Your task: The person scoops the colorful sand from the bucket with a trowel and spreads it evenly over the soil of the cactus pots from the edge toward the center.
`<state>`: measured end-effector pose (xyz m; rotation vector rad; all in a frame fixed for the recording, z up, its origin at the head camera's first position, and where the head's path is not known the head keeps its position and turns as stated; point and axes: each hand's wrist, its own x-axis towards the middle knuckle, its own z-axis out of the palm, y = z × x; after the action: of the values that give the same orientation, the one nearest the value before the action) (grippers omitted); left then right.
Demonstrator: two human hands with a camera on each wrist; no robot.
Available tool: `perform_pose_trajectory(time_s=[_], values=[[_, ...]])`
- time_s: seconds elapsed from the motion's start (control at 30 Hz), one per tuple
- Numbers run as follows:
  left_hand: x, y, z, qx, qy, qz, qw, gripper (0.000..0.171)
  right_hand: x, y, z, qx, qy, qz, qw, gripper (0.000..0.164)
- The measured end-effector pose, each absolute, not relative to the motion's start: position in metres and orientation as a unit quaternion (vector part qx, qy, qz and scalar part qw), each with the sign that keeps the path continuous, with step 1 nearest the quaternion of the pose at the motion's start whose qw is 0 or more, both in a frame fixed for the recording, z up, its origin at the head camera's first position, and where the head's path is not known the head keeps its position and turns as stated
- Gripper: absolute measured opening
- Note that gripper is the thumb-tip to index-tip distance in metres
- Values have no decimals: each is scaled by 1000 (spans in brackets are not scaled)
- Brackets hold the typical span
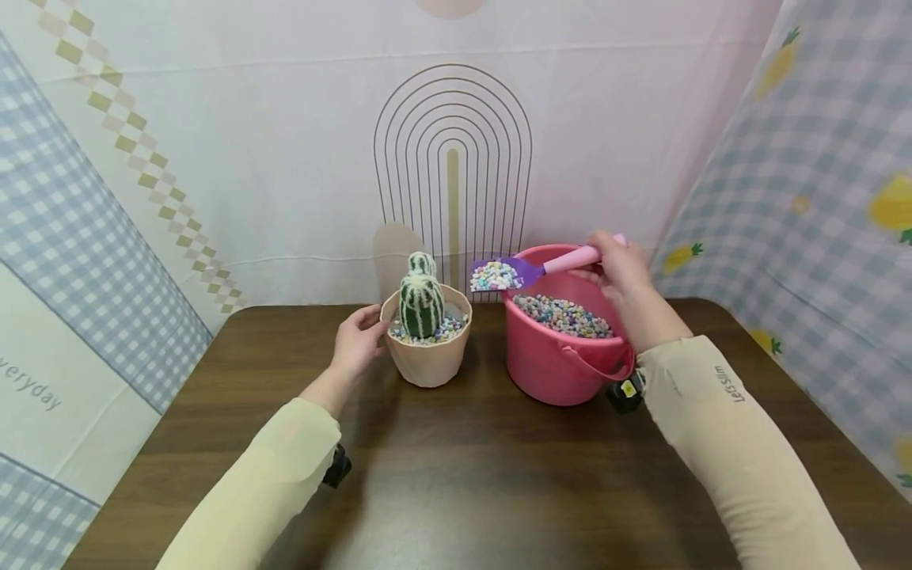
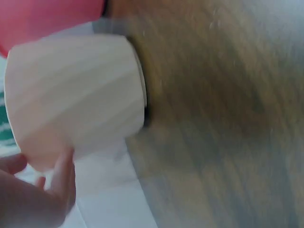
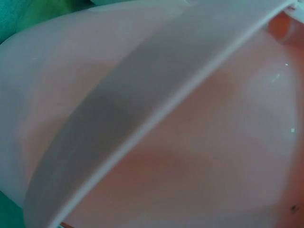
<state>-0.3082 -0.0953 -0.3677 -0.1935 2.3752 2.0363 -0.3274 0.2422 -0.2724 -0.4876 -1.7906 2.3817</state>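
Note:
My right hand (image 1: 618, 265) grips the pink handle of a small purple shovel (image 1: 527, 271) above the bucket's rim. Its blade carries a heap of pastel pebbles (image 1: 495, 275) and points left toward the pot. The pink bucket (image 1: 556, 372) holds many more multicoloured pebbles (image 1: 563, 315). To the left stands a cream flowerpot (image 1: 429, 366) with a striped green cactus (image 1: 420, 305) and pebbles around its base. My left hand (image 1: 359, 339) touches the pot's left side near the rim; in the left wrist view its fingertips (image 2: 64, 159) rest against the wall.
Both containers stand toward the back of a dark wooden table (image 1: 456, 483). The bucket's handle (image 1: 594, 370) hangs down at its front right and crosses the right wrist view. A patterned cloth (image 1: 299, 158) hangs behind, with checked cloth at both sides.

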Motion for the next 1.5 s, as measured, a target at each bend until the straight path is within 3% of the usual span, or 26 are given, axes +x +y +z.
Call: perform_pose_trajectory(time_s=[0.13, 0.33, 0.6, 1.5], values=[[-301, -90, -368, -65, 767, 638, -22, 47, -328, 242, -272, -170, -598, 781, 60, 24], [-302, -92, -369, -50, 756, 652, -19, 54, -328, 241, -271, -182, -610, 769, 57, 23], [-308, -98, -372, -74, 749, 657, -46, 40, -329, 232, -269, -173, -620, 763, 56, 21], [-304, -91, -378, -84, 752, 651, -59, 41, -341, 209, -258, -123, -689, 709, 90, 13]])
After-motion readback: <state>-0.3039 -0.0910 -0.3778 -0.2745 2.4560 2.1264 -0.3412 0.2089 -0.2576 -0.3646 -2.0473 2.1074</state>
